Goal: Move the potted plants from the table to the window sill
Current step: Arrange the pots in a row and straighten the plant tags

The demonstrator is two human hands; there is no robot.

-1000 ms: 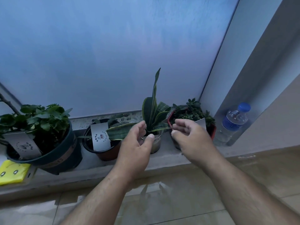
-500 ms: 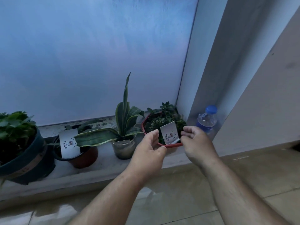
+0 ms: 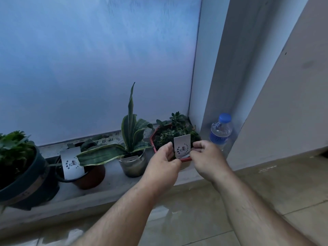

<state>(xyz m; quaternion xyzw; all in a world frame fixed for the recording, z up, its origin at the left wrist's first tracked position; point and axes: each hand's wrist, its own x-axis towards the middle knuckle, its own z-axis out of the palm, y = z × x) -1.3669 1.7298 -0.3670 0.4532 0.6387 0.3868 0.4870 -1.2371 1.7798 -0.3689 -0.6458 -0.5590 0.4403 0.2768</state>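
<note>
Where hands (image 3: 164, 162) meet: red pot (image 3: 184, 159).

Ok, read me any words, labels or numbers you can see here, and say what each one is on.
Window frame strip: Chinese characters, too blurred to quote.
White card in the red pot: printed emblem, unreadable.
White card in the brown pot: same emblem, unreadable.
Water bottle label: too small.

I have just one view, from the camera on the person's head. It looks forward and down at the window sill (image 3: 113, 183), which sits low and close. Both arms reach in from the near edge. The frosted window (image 3: 97, 59) fills the far side, a wall (image 3: 292, 103) the right, floor tiles (image 3: 204, 219) the near part.
</note>
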